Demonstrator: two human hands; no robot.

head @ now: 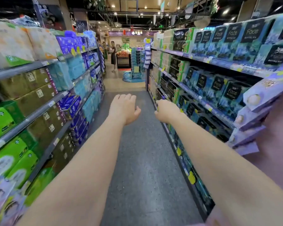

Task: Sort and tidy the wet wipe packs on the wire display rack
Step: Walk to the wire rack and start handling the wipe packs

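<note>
2 arms are stretching out over the aisle floor (137, 152). The left hand (123, 108) is showing its grip apart, holding nothing. The right hand (167, 111) is curling near the right shelf (203, 101); I cannot tell whether its grip is clamping anything. Lavender wet wipe packs (258, 95) are lying stacked at the right edge, overlapping the Face tissue boxes (232, 93).

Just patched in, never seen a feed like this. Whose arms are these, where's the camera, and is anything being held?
No machine here: these are a person's bare arms, seen from one wide-angle camera worn on the head, looking down a shop aisle. The left hand is open above the grey floor, holding nothing. The right hand reaches toward the right-hand shelves; its fingers curl, but whether they hold anything I cannot tell. Close by at the right edge, purple wipe packs are stacked.
</note>
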